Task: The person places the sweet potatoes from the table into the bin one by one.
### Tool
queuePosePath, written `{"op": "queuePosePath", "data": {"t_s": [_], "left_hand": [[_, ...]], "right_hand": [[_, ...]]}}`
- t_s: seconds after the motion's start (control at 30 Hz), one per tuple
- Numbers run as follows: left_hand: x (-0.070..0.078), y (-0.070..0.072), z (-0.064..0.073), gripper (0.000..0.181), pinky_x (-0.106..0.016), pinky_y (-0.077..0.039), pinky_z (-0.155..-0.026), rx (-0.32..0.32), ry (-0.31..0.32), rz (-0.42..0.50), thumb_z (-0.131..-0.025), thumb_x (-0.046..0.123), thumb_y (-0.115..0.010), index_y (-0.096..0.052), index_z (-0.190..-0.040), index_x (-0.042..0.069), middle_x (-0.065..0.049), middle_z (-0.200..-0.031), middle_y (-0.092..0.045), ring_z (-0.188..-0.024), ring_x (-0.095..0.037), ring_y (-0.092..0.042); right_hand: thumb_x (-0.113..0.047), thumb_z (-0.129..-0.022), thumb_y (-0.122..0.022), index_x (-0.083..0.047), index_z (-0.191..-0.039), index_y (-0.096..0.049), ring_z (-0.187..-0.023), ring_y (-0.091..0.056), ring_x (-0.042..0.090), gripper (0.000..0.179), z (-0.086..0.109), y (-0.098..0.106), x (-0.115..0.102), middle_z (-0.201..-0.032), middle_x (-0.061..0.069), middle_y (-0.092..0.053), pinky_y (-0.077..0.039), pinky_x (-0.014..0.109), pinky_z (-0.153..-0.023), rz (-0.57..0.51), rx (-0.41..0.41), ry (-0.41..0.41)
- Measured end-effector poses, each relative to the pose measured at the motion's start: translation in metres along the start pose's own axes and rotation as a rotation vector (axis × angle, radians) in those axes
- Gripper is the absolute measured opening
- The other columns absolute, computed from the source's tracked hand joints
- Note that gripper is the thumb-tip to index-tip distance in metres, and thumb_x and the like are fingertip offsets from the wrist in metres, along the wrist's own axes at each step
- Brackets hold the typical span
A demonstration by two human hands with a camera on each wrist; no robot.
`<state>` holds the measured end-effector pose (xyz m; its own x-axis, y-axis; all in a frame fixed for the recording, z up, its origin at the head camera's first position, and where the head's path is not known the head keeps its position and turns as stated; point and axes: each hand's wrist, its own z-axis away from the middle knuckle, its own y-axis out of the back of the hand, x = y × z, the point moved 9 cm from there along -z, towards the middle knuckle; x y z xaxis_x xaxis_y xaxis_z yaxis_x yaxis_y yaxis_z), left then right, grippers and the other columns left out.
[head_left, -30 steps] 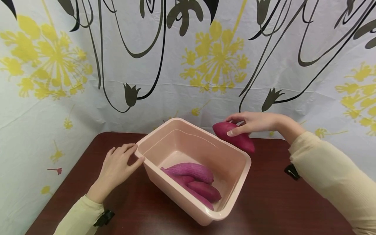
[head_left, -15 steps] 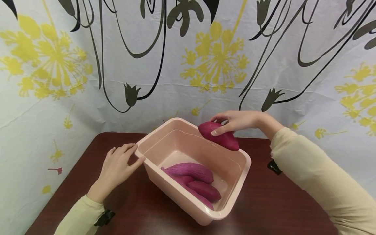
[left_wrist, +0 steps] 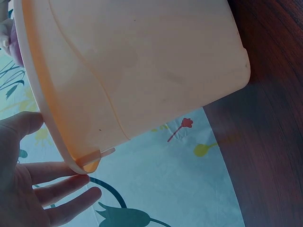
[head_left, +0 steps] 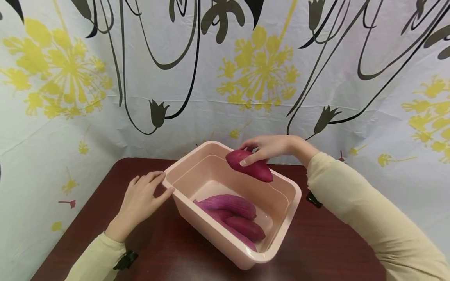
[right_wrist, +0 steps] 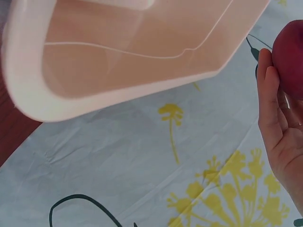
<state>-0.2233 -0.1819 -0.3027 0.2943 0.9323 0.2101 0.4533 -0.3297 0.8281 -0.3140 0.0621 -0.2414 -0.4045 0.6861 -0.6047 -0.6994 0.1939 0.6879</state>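
My right hand [head_left: 270, 147] grips a purple sweet potato [head_left: 251, 168] from above, thumb on the near side, over the far rim of a pink plastic tub [head_left: 211, 224]. The right wrist view catches the same sweet potato [right_wrist: 291, 59] at its right edge. My left hand [head_left: 142, 201] touches the tub's left corner with thumb and fingertips, the fingers nearly straight. In the left wrist view, thumb and index finger of this hand [left_wrist: 33, 175] span the rim corner. Inside the tub lie several purple sweet potatoes, one long and ridged [head_left: 228, 205], another smooth and darker [head_left: 245, 228].
The tub stands at an angle on a dark red-brown table [head_left: 154, 246]. Behind the table and along the left side hangs a white cloth [head_left: 197, 86] printed with yellow and dark flowers. A black band [head_left: 125, 260] sits at the left wrist.
My right hand has carried the sweet potato leftward, from beyond the tub's far right rim to over the far side of the opening. The left hand stays at the corner.
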Motion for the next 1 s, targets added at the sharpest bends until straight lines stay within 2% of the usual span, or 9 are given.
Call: {"op": "queuePosePath", "data": {"t_s": [0.37,0.73,1.0], "left_hand": [[0.000,0.000,0.000,0.054,-0.058,-0.027,-0.088,-0.014,0.010,0.002,-0.077,0.039,-0.063,-0.058,-0.114,-0.001,-0.017,-0.110,-0.055,-0.098,-0.032,-0.050],[0.000,-0.001,0.000,0.054,-0.058,-0.027,-0.088,-0.016,0.013,0.000,-0.078,0.040,-0.062,-0.058,-0.114,-0.001,-0.017,-0.110,-0.055,-0.097,-0.033,-0.050],[0.000,0.001,-0.001,0.054,-0.057,-0.028,-0.088,-0.011,0.007,-0.002,-0.078,0.040,-0.062,-0.058,-0.114,-0.001,-0.016,-0.109,-0.055,-0.098,-0.032,-0.050]], "right_hand": [[-0.039,-0.079,-0.062,-0.012,-0.126,-0.043,-0.095,-0.052,0.016,0.058,-0.016,-0.008,-0.004,-0.107,0.007,-0.052,-0.047,0.030,-0.073,0.012,-0.036,-0.013],[-0.036,-0.080,-0.062,-0.011,-0.122,-0.045,-0.090,-0.054,0.016,0.052,-0.035,-0.020,-0.009,-0.106,0.007,-0.051,-0.048,0.031,-0.071,-0.003,-0.077,-0.012],[-0.035,-0.079,-0.063,-0.009,-0.127,-0.041,-0.092,-0.054,0.015,0.058,-0.048,-0.032,-0.013,-0.108,0.006,-0.051,-0.048,0.030,-0.071,0.001,-0.107,-0.019]]}}
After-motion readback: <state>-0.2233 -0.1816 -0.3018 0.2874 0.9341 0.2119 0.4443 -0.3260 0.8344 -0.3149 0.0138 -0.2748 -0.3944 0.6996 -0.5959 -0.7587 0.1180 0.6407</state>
